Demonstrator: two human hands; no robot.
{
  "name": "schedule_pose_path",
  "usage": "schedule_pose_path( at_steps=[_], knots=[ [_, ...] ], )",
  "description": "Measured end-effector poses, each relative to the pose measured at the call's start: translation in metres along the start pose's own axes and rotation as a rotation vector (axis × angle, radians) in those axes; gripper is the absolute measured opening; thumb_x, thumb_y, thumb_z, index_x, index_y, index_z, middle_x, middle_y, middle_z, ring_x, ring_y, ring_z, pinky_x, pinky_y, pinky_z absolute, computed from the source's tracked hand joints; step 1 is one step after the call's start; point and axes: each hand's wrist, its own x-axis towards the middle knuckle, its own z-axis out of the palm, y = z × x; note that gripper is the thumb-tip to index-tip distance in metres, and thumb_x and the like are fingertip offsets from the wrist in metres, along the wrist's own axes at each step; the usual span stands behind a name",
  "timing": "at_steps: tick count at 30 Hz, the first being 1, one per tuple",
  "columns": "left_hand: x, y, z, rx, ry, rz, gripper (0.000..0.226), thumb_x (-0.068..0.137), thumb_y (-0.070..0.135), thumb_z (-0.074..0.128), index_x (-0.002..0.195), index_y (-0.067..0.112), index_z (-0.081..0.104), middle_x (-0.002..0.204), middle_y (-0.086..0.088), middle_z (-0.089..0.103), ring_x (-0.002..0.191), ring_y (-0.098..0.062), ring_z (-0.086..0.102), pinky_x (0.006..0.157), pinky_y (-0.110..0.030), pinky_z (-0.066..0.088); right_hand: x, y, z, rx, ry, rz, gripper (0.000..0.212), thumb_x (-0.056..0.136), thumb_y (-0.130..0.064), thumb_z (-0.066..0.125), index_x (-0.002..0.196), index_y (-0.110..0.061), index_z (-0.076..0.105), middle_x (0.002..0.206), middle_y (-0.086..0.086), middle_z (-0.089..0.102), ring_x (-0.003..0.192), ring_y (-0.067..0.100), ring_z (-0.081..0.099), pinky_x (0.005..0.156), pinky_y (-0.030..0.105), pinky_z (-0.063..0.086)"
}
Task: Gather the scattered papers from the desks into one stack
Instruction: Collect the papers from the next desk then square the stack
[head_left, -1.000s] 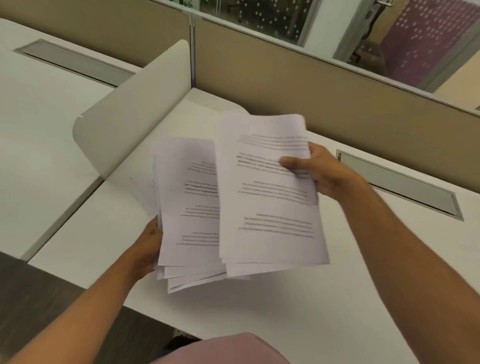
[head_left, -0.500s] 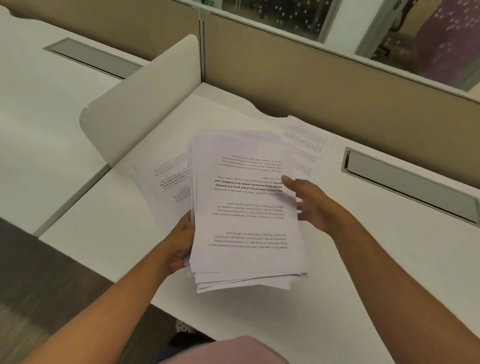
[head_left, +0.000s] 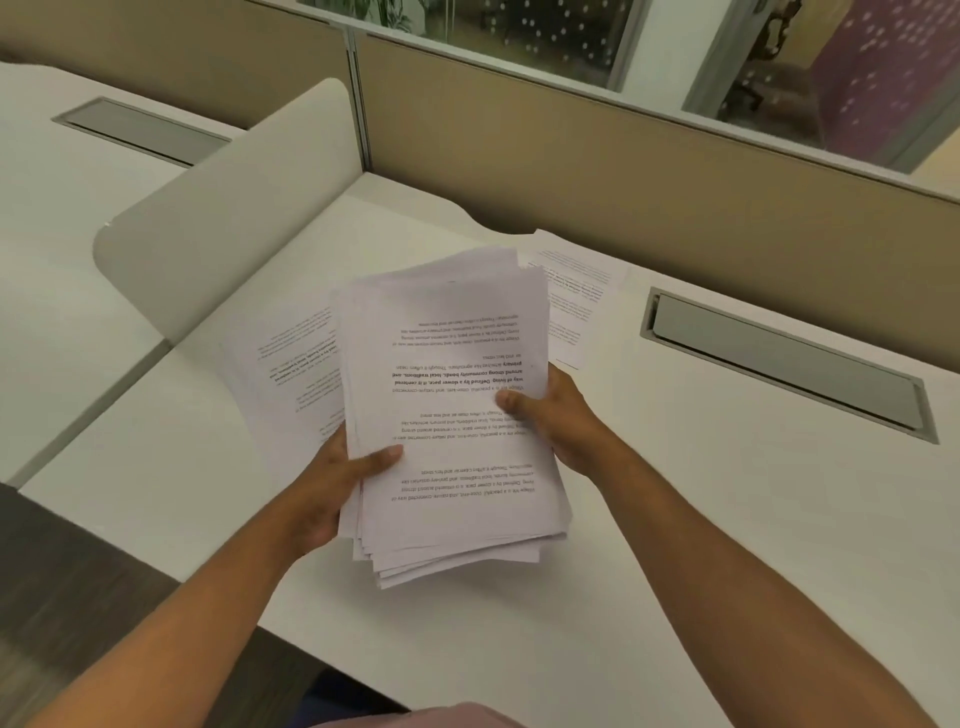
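A thick stack of printed white papers (head_left: 452, 415) is held above the white desk (head_left: 701, 519), its text upside down to me. My left hand (head_left: 337, 483) grips the stack's left edge, thumb lying on the top sheet. My right hand (head_left: 550, 415) grips the right edge, thumb on top as well. The sheets' lower edges are uneven. One loose printed sheet (head_left: 576, 296) lies flat on the desk behind the stack to the right. Another loose sheet (head_left: 291, 369) lies on the desk to the left, partly hidden by the stack.
A curved white divider panel (head_left: 234, 218) stands between this desk and the neighbouring desk (head_left: 47, 234) on the left. A beige partition wall (head_left: 623, 171) runs along the back. A grey cable-tray flap (head_left: 784, 358) is set into the desk at right.
The two bundles that were held apart a second ago are now one stack in both hands. My right hand let go briefly, then took hold of the stack's right edge.
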Motion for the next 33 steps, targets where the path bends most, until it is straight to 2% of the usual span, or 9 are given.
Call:
schedule_pose_path(
  at_steps=[6, 9, 13, 17, 20, 25, 28, 31, 33],
  knots=[
    [0.024, 0.003, -0.019, 0.0, 0.133, 0.072, 0.065, 0.089, 0.012, 0.081, 0.15, 0.027, 0.062, 0.139, -0.007, 0.078, 0.126, -0.033, 0.075, 0.101, -0.054, 0.064, 0.047, -0.014, 0.003, -0.117, 0.037, 0.079, 0.038, 0.102, -0.032, 0.074, 0.133, -0.012, 0.07, 0.126, 0.006, 0.08, 0.113, 0.028, 0.079, 0.093, 0.045, 0.066],
    [0.036, 0.006, -0.034, -0.057, 0.172, 0.056, 0.063, 0.088, 0.01, 0.08, 0.148, 0.024, 0.063, 0.135, -0.01, 0.08, 0.119, -0.036, 0.078, 0.089, -0.052, 0.069, 0.092, -0.015, -0.016, -0.356, 0.416, 0.236, 0.046, 0.106, -0.045, 0.062, 0.124, -0.004, 0.072, 0.12, 0.016, 0.079, 0.103, 0.036, 0.078, 0.092, 0.052, 0.066],
    [0.05, 0.015, -0.059, -0.05, 0.232, 0.061, 0.062, 0.085, 0.012, 0.081, 0.143, 0.027, 0.066, 0.132, -0.006, 0.082, 0.114, -0.031, 0.08, 0.081, -0.043, 0.07, 0.146, -0.014, -0.053, -0.68, 0.757, 0.465, 0.064, 0.105, -0.05, 0.058, 0.146, -0.002, 0.054, 0.15, 0.02, 0.055, 0.139, 0.039, 0.052, 0.111, 0.047, 0.046],
    [0.064, 0.025, -0.086, -0.042, 0.234, 0.049, 0.059, 0.086, 0.012, 0.079, 0.141, 0.029, 0.068, 0.131, -0.005, 0.082, 0.112, -0.028, 0.081, 0.08, -0.041, 0.07, 0.185, -0.014, -0.071, -0.861, 0.745, 0.609, 0.076, 0.098, -0.067, 0.055, 0.143, -0.006, 0.057, 0.143, 0.013, 0.058, 0.135, 0.034, 0.051, 0.106, 0.043, 0.041],
    [0.076, 0.034, -0.104, -0.028, 0.238, 0.039, 0.059, 0.085, 0.013, 0.08, 0.14, 0.029, 0.068, 0.131, -0.004, 0.082, 0.112, -0.027, 0.082, 0.078, -0.04, 0.07, 0.205, -0.018, -0.068, -0.904, 0.75, 0.708, 0.083, 0.085, -0.065, 0.074, 0.142, -0.008, 0.055, 0.137, 0.01, 0.059, 0.13, 0.032, 0.053, 0.094, 0.038, 0.041],
    [0.097, 0.052, -0.136, -0.017, 0.236, 0.013, 0.053, 0.084, 0.014, 0.08, 0.132, 0.034, 0.073, 0.129, -0.004, 0.083, 0.109, -0.028, 0.083, 0.075, -0.041, 0.07, 0.233, -0.02, -0.077, -0.605, 0.787, 0.703, 0.075, 0.075, -0.028, 0.099, 0.132, -0.003, 0.058, 0.139, 0.014, 0.062, 0.128, 0.034, 0.063, 0.101, 0.04, 0.058],
    [0.109, 0.063, -0.154, -0.011, 0.226, -0.007, 0.047, 0.085, 0.015, 0.08, 0.126, 0.037, 0.078, 0.129, -0.003, 0.083, 0.108, -0.028, 0.083, 0.074, -0.042, 0.07, 0.233, -0.02, -0.082, -0.378, 0.821, 0.64, 0.067, 0.077, -0.007, 0.096, 0.134, 0.0, 0.06, 0.139, 0.017, 0.067, 0.124, 0.036, 0.069, 0.088, 0.039, 0.061],
    [0.119, 0.073, -0.173, -0.007, 0.21, -0.01, 0.046, 0.086, 0.015, 0.079, 0.126, 0.038, 0.079, 0.131, -0.003, 0.082, 0.11, -0.028, 0.082, 0.076, -0.044, 0.07, 0.221, -0.025, -0.075, -0.067, 0.817, 0.476, 0.067, 0.082, 0.0, 0.091, 0.142, -0.001, 0.062, 0.141, 0.016, 0.07, 0.126, 0.037, 0.069, 0.104, 0.049, 0.059],
    [0.124, 0.079, -0.184, -0.009, 0.193, -0.007, 0.047, 0.088, 0.015, 0.078, 0.13, 0.037, 0.078, 0.133, -0.003, 0.081, 0.112, -0.028, 0.082, 0.077, -0.046, 0.07, 0.206, -0.028, -0.062, 0.128, 0.759, 0.385, 0.061, 0.084, 0.002, 0.088, 0.141, -0.002, 0.066, 0.137, 0.015, 0.073, 0.122, 0.036, 0.072, 0.104, 0.049, 0.06]
  ],
)
